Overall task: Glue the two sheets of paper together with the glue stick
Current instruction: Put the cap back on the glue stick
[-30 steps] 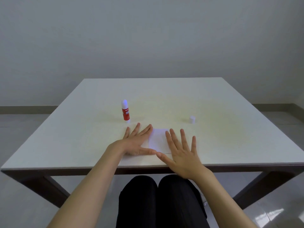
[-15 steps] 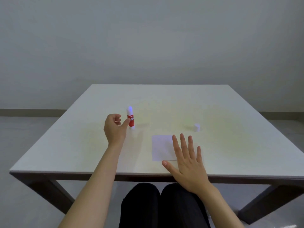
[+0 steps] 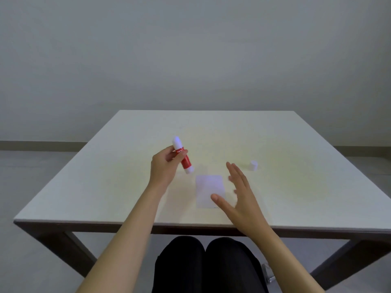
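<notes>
Left hand (image 3: 164, 168) grips the glue stick (image 3: 182, 157) aloft; right hand (image 3: 239, 193) open, empty, should fetch the cap (image 3: 253, 165).

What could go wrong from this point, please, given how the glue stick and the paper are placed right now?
1. The left hand pinches the tilted glue stick off the table; its uncapped tip could smear something.
2. The right hand is open above the paper, apparently not pressing it, so the paper may slide.
3. The small white cap stands loose by the right hand and could be knocked away.
</notes>
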Available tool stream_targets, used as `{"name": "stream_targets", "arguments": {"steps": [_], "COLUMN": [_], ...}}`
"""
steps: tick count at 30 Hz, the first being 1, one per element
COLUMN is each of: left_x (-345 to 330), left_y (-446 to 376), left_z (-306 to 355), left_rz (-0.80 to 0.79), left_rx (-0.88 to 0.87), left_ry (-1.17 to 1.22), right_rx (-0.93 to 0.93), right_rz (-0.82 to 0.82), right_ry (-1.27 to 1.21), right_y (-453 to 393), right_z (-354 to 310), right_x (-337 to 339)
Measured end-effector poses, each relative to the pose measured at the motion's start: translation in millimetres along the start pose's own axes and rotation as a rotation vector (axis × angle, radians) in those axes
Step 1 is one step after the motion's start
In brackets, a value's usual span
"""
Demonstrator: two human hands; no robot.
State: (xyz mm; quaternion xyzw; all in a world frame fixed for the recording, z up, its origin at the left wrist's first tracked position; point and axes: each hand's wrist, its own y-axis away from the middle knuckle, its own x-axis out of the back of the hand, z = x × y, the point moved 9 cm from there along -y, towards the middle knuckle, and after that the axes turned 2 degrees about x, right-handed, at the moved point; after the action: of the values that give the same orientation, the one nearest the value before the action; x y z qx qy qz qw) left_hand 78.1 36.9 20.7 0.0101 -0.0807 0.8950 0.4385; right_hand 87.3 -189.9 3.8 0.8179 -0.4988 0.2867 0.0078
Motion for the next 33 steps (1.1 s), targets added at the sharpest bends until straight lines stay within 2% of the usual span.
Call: {"name": "stream_targets", "arguments": {"steps": [2, 3, 5, 7, 11, 13, 15, 18, 20, 22, 25, 27, 29, 30, 32, 33], "left_x": [-21, -29, -38, -41, -39, -36, -35, -39, -40, -38, -33, -33, -34, -35, -34, -35], "left_y": [17, 24, 34, 40, 47, 49, 50, 52, 52, 50, 48, 49, 49, 49, 47, 47], "left_z": [7, 10, 19, 29, 43, 47, 49, 50, 53, 56, 57, 57, 58, 58, 57, 56], "left_rz": [-0.149, -0.201, -0.254, -0.291, -0.311, -0.26, -0.202, -0.168, -0.169, -0.16, -0.14, -0.14, -0.142, -0.136, -0.109, -0.099], "left_rx": [0.008, 0.015, 0.018, 0.012, -0.021, -0.039, -0.04, -0.017, -0.023, -0.029, -0.033, -0.035, -0.034, -0.032, -0.017, -0.01], "left_ry": [0.125, 0.154, 0.196, 0.242, 0.314, 0.349, 0.383, 0.436, 0.439, 0.43, 0.4, 0.383, 0.391, 0.393, 0.399, 0.402], "right_rx": [-0.085, -0.196, -0.476, -0.635, -0.662, -0.612, -0.454, -0.064, 0.034, -0.053, -0.477, -0.585, -0.581, -0.563, -0.346, -0.191], "right_rz": [0.05, 0.039, -0.086, -0.215, -0.275, -0.189, 0.009, 0.332, 0.409, 0.32, -0.088, -0.281, -0.287, -0.241, -0.04, 0.093], "right_ry": [-0.152, -0.266, -0.596, -0.856, -1.178, -1.304, -1.259, -0.584, -0.361, -0.438, -0.895, -1.037, -1.103, -1.155, -1.1, -0.915], "right_y": [-14, -20, -24, -19, -12, -14, -20, -17, -14, -19, -22, -19, -20, -22, -31, -32], "right_z": [-7, -6, 0, -2, -13, -17, -14, -27, -35, -31, -18, -23, -26, -27, -28, -30], "right_x": [0, -5, -28, -47, -60, -58, -44, -3, 7, 7, -25, -36, -38, -38, -24, -12]}}
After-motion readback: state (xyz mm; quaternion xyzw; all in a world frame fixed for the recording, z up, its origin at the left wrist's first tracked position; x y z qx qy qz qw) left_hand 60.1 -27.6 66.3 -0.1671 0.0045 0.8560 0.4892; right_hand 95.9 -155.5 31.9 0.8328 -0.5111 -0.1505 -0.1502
